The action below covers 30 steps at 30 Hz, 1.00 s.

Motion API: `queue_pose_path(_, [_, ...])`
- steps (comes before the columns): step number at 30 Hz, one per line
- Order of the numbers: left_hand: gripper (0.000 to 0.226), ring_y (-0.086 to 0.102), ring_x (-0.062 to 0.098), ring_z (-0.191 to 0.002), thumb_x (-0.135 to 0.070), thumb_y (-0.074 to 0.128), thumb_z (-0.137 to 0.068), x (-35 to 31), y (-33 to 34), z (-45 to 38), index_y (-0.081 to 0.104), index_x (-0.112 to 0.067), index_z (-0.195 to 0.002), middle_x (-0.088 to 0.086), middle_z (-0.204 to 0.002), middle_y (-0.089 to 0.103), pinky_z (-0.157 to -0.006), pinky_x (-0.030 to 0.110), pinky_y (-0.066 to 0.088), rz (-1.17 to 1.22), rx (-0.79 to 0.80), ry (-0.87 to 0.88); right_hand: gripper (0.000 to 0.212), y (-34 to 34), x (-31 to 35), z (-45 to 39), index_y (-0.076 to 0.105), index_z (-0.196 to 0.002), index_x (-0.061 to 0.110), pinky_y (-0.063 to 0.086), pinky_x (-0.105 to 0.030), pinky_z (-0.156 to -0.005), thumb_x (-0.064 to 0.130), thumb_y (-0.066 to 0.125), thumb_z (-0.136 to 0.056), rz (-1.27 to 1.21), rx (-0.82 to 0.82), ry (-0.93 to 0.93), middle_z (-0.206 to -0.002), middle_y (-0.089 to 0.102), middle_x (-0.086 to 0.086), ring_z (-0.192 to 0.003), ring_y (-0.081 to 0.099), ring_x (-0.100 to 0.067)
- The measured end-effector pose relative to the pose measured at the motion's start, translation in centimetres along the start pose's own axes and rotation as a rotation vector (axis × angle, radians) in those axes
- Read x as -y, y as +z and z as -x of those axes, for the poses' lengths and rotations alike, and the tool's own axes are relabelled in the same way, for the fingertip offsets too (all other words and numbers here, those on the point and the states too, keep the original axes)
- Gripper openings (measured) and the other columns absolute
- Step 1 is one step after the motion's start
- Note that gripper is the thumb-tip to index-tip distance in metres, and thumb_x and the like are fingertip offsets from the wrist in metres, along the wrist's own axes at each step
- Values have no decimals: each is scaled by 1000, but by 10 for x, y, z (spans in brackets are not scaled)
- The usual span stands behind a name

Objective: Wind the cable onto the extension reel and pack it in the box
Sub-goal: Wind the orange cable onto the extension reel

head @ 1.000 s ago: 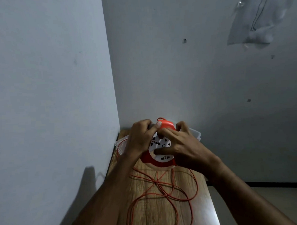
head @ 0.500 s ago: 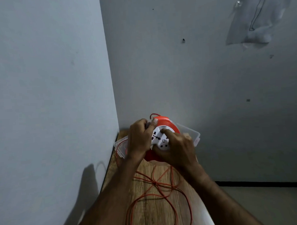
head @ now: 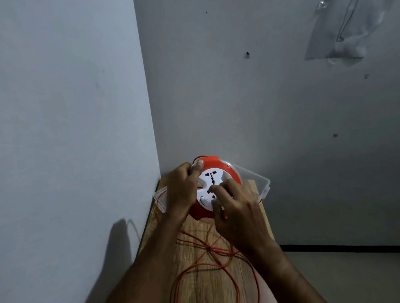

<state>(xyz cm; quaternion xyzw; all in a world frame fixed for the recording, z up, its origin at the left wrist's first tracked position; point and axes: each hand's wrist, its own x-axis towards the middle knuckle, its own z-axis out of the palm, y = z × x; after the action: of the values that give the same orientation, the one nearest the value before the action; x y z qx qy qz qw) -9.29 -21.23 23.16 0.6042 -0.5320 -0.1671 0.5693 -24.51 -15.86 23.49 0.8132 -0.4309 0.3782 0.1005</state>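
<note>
Hands, left [head: 182,193] and right [head: 237,209], clasp the reel [head: 215,185], fingers hiding its lower face and the box [head: 262,183].

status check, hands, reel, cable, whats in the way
Left hand grips reel edge; right hand fingers on its white socket face. Orange cable mostly loose on wooden table. Clear box behind reel; nothing blocking.

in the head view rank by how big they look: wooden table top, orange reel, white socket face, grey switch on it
1. wooden table top
2. orange reel, partly hidden by both hands
3. white socket face
4. grey switch
</note>
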Motion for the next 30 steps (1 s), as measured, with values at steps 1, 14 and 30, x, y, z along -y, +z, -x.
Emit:
queue_pose_path(1, [37,67,12,-66,-42,56,-100,-1,-1,-1,67,-14,-79,-5,-69,69,-60,25,57,0,12,13,39,-2,-3,0,68,-114,15,52,-41,-82,15,77,-76,28,39,-43,-113,66,-10,-103,62,-27])
queue_pose_path(14, [41,59,6,-57,-47,55,-98,-5,3,6,63,-16,-72,-3,-62,62,-52,11,44,-56,134,45,75,-9,-25,-11,62,-130,26,43,-34,-74,33,80,-58,150,238,-154,-119,51,-12,-97,53,-24])
queue_pose_path(30, [38,60,5,-61,-43,60,-97,-11,17,20,61,-15,-71,-6,-66,64,-52,9,38,-63,-127,88,50,13,8,-21,51,-107,13,39,-8,-53,42,81,-78,-418,-102,763,-88,53,15,-79,59,-4])
